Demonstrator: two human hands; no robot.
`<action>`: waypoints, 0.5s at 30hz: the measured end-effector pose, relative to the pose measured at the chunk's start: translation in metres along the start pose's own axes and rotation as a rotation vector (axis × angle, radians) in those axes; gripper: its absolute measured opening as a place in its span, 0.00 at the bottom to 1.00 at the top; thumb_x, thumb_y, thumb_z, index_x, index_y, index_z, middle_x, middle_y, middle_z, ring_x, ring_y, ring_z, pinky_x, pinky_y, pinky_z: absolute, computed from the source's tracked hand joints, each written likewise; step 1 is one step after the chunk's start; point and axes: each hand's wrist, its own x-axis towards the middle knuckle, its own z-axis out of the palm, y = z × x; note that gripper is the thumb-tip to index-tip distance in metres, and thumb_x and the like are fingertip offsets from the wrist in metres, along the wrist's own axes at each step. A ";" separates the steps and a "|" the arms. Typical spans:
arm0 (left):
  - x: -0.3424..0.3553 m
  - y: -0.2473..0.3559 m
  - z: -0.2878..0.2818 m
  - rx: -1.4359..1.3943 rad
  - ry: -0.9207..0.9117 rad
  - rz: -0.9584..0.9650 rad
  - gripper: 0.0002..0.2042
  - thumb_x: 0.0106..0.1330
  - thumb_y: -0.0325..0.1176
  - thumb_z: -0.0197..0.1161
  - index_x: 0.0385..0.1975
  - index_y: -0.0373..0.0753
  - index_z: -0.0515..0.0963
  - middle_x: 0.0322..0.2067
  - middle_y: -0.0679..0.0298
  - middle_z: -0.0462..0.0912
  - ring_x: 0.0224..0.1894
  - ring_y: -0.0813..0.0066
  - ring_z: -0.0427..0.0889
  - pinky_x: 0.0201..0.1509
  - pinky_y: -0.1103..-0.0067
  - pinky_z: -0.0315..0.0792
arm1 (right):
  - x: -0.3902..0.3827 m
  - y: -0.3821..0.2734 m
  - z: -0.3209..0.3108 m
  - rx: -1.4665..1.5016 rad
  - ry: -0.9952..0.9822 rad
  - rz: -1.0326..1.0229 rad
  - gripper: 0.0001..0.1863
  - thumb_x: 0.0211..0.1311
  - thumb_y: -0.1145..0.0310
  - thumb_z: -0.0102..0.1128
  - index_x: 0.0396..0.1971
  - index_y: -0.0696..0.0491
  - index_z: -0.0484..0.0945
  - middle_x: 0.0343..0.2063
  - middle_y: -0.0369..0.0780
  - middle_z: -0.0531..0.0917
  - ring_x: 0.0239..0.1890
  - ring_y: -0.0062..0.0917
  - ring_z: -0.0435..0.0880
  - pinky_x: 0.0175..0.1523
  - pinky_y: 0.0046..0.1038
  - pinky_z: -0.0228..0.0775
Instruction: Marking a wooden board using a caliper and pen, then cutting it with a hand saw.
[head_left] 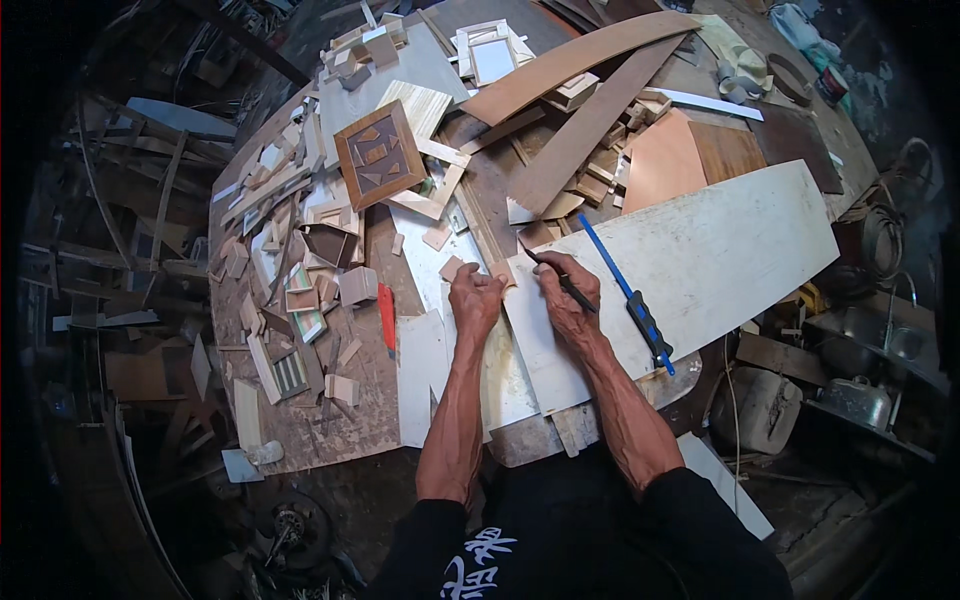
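Observation:
My left hand [476,302] is closed, its fingertips pinching a small flat piece of wood [503,271] at the edge of a long white board [690,255]. Just to the right, my right hand [570,296] grips a slim black pen [578,293], its tip pointing up and left near the small piece. I cannot tell whether the tip touches anything. A loose reddish wood square [451,268] lies beyond my left fingers. Right of my right hand, a blue saw-like tool with a black handle [648,325] rests across the white board.
Wood offcuts [300,290] crowd the worktable's left side, near a red cutter [387,318]. A framed inlaid panel [379,154] leans on scraps farther back. Long brown boards [600,125] cross the far middle. A metal sink [860,400] stands beyond the right edge.

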 end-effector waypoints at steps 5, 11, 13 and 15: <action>-0.012 0.000 -0.011 -0.407 -0.119 -0.263 0.20 0.56 0.28 0.68 0.46 0.26 0.70 0.27 0.63 0.81 0.25 0.81 0.76 0.28 0.86 0.70 | -0.029 -0.004 -0.031 0.145 0.110 0.129 0.09 0.59 0.72 0.55 0.38 0.59 0.79 0.27 0.38 0.83 0.27 0.17 0.76 0.33 0.19 0.68; -0.071 -0.010 -0.030 -0.506 -0.251 -0.363 0.13 0.58 0.26 0.65 0.42 0.31 0.74 0.27 0.66 0.81 0.25 0.84 0.76 0.28 0.87 0.70 | -0.075 -0.016 -0.075 0.058 0.104 0.108 0.10 0.62 0.72 0.51 0.40 0.58 0.78 0.29 0.37 0.82 0.25 0.14 0.73 0.31 0.18 0.66; -0.092 -0.010 -0.028 -0.439 -0.254 -0.354 0.11 0.58 0.25 0.65 0.40 0.31 0.76 0.27 0.67 0.81 0.26 0.85 0.75 0.29 0.87 0.69 | -0.089 -0.017 -0.080 0.026 0.088 0.052 0.10 0.62 0.72 0.51 0.40 0.58 0.78 0.29 0.36 0.82 0.25 0.15 0.73 0.31 0.18 0.67; -0.100 -0.010 -0.026 -0.455 -0.249 -0.350 0.11 0.58 0.24 0.65 0.40 0.31 0.76 0.27 0.67 0.81 0.26 0.85 0.75 0.29 0.87 0.69 | -0.100 -0.020 -0.079 0.103 0.025 0.160 0.10 0.62 0.72 0.51 0.40 0.58 0.78 0.29 0.37 0.82 0.25 0.15 0.73 0.31 0.18 0.67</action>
